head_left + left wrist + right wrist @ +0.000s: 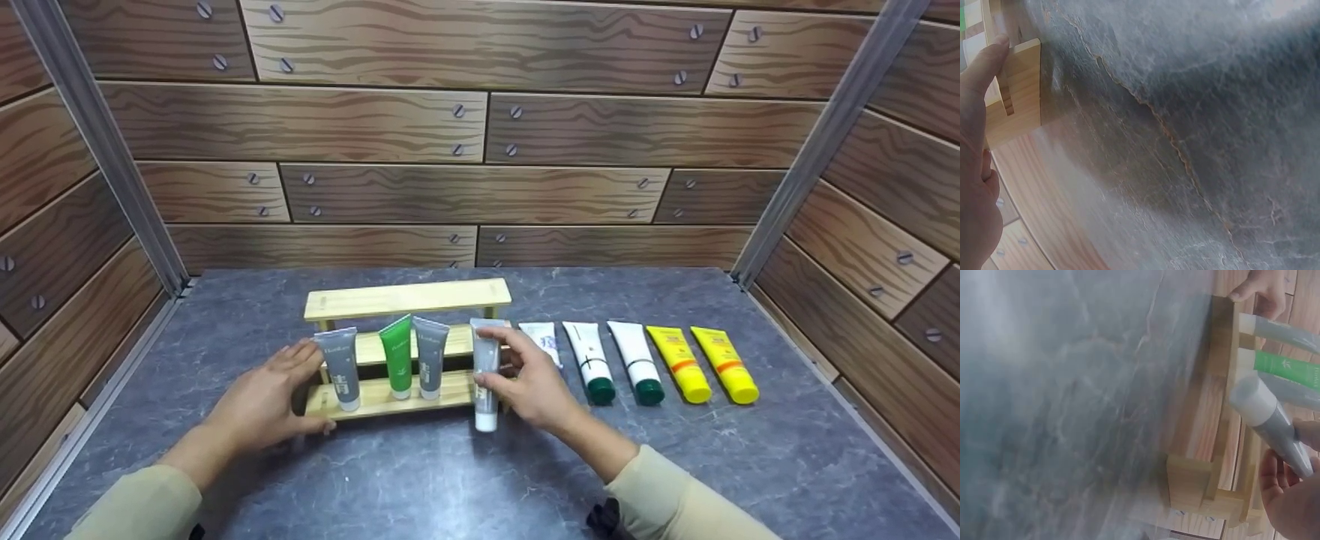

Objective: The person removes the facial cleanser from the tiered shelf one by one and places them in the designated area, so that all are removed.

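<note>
A small stepped wooden rack (405, 296) stands on the table with its tiers facing me. My left hand (262, 397) grips the rack's left end, thumb at the lower front edge; in the left wrist view that thumb lies on the wooden side panel (1024, 84). On the lowest tier stand a grey tube (343, 367), a green tube (398, 356) and another grey tube (430, 356), white caps down. Between thumb and fingers, my right hand (532, 379) holds a grey tube (1283, 436), cap down, before the tier's right end.
Right of the rack lie a white tube with purple print (541, 337), two white tubes with green caps (589, 352) and two yellow tubes (679, 364), in a row. Wood-patterned walls (480, 127) enclose the grey marbled table (420, 487) at the back and sides.
</note>
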The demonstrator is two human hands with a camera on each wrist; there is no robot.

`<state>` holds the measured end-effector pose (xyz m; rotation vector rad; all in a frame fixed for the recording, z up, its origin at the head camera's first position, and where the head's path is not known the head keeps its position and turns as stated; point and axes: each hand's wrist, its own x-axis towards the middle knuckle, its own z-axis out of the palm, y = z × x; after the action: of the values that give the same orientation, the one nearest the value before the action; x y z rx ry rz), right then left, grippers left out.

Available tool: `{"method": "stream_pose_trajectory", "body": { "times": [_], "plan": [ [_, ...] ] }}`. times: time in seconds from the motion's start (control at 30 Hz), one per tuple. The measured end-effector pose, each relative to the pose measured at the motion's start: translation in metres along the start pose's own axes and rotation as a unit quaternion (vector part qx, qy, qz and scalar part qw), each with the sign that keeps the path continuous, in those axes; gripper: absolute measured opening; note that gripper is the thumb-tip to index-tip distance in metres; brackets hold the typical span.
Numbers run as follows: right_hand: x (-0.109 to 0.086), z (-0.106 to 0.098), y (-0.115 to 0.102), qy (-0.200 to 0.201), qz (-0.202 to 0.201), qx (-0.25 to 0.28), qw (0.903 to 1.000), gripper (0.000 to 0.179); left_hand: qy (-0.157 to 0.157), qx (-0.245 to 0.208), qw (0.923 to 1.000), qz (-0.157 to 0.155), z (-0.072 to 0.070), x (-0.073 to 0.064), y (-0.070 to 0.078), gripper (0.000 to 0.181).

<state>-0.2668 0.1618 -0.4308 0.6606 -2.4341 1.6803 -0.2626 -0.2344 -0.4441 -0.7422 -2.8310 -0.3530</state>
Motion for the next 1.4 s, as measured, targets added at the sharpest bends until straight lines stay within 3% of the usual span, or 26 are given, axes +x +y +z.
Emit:
{"method": "stream_pose_trajectory", "body": {
  "times": [0.13,0.37,0.77,1.03,1.4],
  "plan": [
    [-0.008,-0.009,-0.007,-0.028,0.019,0.033,0.9989,0.058,0.008,0.002,0.9999,0.009,0.0,0.001,-0.001,0.105],
    [-0.024,-0.028,-0.016,-0.058,0.038,0.03,0.9972,0.061,0.006,0.006,0.9999,0.014,-0.004,0.002,-0.001,0.105],
    [-0.049,-0.051,-0.016,-0.057,0.074,0.039,0.9949,0.068,0.005,0.004,1.0,0.003,0.001,-0.001,-0.002,0.106],
    [-0.06,-0.071,-0.008,-0.049,0.113,0.002,0.9924,0.07,0.005,0.0,0.9999,0.013,0.001,0.001,-0.002,0.106],
    [-0.067,-0.091,0.003,-0.058,0.133,-0.028,0.989,0.068,-0.006,-0.008,0.9999,-0.001,0.002,0.0,-0.002,0.106]
  ]
}}
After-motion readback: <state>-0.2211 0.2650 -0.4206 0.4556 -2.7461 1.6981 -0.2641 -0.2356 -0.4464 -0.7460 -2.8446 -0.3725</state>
